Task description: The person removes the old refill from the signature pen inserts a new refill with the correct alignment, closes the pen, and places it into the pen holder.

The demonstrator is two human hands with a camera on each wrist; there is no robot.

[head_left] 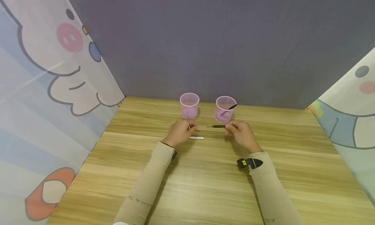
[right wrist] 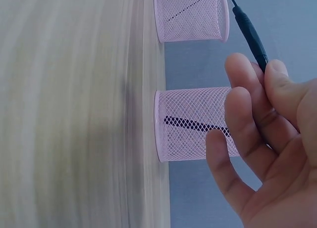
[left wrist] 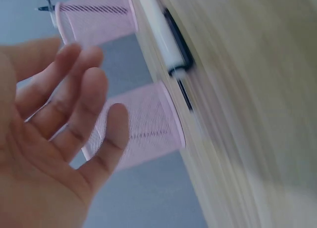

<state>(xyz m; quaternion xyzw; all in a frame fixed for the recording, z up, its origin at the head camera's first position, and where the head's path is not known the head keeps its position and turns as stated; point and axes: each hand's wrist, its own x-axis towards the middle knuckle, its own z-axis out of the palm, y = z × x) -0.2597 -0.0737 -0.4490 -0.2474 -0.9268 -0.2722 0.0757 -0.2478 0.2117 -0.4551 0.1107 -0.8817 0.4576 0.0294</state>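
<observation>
A slim black pen-like stick (right wrist: pixel 250 36) with a thin rod at its front is pinched between thumb and fingertips of my right hand (head_left: pixel 240 132). Its thin end points left in the head view. My left hand (head_left: pixel 181 131) has loosely bent fingers, and nothing shows between them in the left wrist view (left wrist: pixel 64 119). Under that hand a white pen (head_left: pixel 196 138) lies on the table, partly covered by the hand. The left wrist view shows a black clip (left wrist: pixel 179 42) along the pen and a thin dark rod (left wrist: pixel 184 94) near its end.
Two pink mesh cups stand behind the hands: a left cup (head_left: pixel 189 108) and a right cup (head_left: pixel 224 113). A black pen (head_left: pixel 232 107) leans out of the right cup. The wooden table (head_left: pixel 205 186) ends at a grey wall (head_left: pixel 205 46); printed curtains (head_left: pixel 44 121) hang at both sides.
</observation>
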